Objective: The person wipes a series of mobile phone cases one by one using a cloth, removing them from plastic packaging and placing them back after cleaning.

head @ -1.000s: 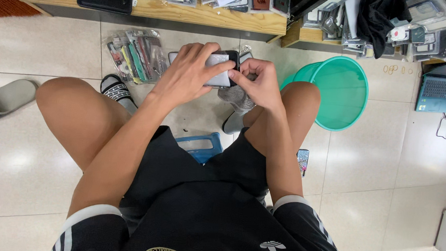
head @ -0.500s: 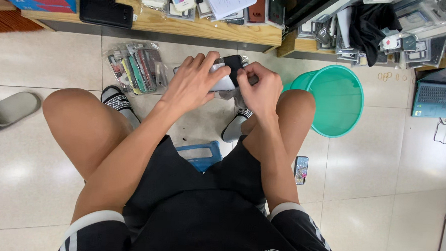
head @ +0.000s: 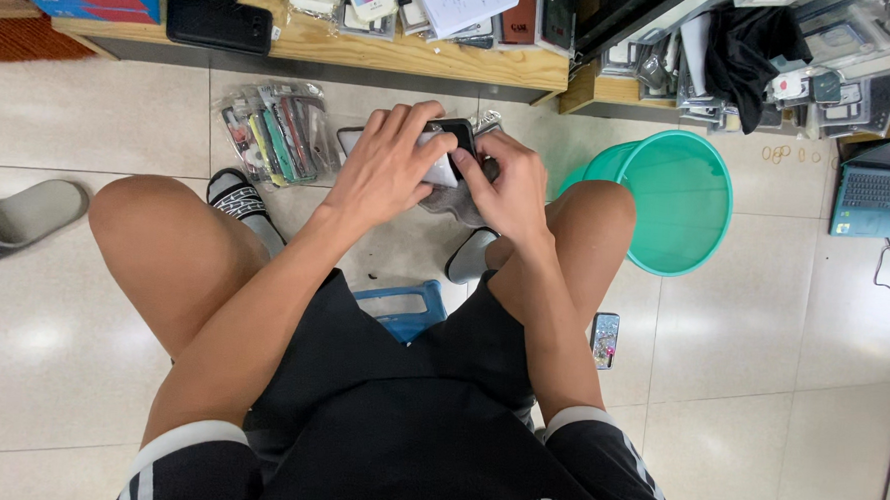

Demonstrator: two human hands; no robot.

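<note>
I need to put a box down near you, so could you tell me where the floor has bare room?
Bare tile lies left of the left knee, beyond the grey slipper, and right of the green bucket, below the laptop. It is crowded ahead: packets and the wooden shelf flank both hands on the phone.

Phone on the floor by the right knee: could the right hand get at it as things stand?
Probably not at once. The right hand is busy gripping the dark phone together with the left hand. The floor phone lies uncovered beside the right leg, so nothing blocks it otherwise.
</note>
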